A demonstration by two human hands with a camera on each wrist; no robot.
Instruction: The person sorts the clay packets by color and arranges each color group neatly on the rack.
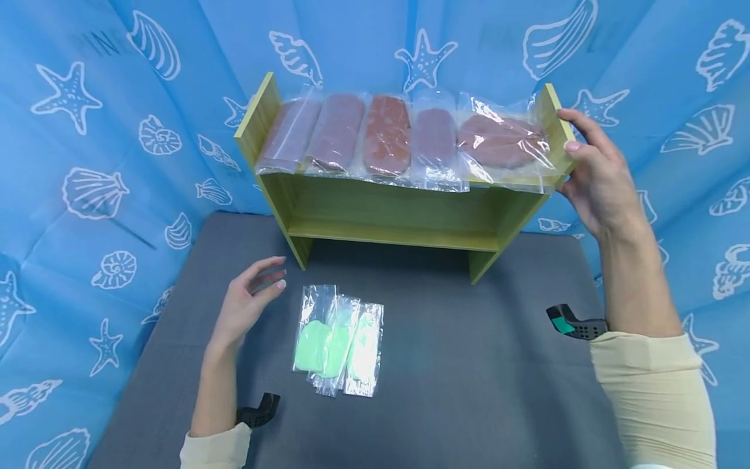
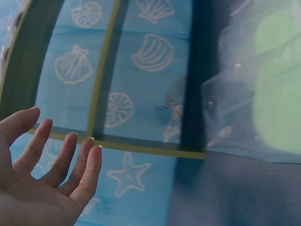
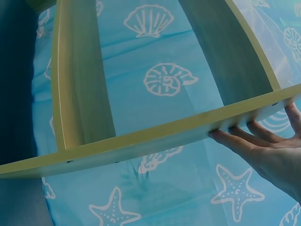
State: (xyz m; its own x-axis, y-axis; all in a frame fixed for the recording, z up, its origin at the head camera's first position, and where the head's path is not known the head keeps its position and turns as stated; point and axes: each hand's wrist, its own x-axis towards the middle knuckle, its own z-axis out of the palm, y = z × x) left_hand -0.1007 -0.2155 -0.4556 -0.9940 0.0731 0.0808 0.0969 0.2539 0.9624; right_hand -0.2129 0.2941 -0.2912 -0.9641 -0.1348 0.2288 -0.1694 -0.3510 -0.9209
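Observation:
My right hand (image 1: pixel 600 172) touches the outer face of the right side panel of a yellow-green wooden shelf (image 1: pixel 398 236). The right wrist view shows its fingertips (image 3: pixel 216 134) against the panel, with the fingers fairly straight. My left hand (image 1: pixel 246 303) hovers above the table near the shelf's left leg, its fingers loosely bent and holding nothing. Beside it lie clear plastic bags (image 1: pixel 336 352) with light green flat pieces inside, overlapping one another. Across the shelf's top lie several clear bags (image 1: pixel 388 137) with reddish-brown and pinkish flat pieces; the rightmost bag (image 1: pixel 500 142) holds a wider, folded-looking piece.
A grey cloth-covered table (image 1: pixel 445 391) lies under the shelf and the green bags. Blue curtains (image 1: pixel 117 163) with white shell and starfish prints hang behind and at both sides. Each wrist carries a black strap mount (image 1: pixel 577 326).

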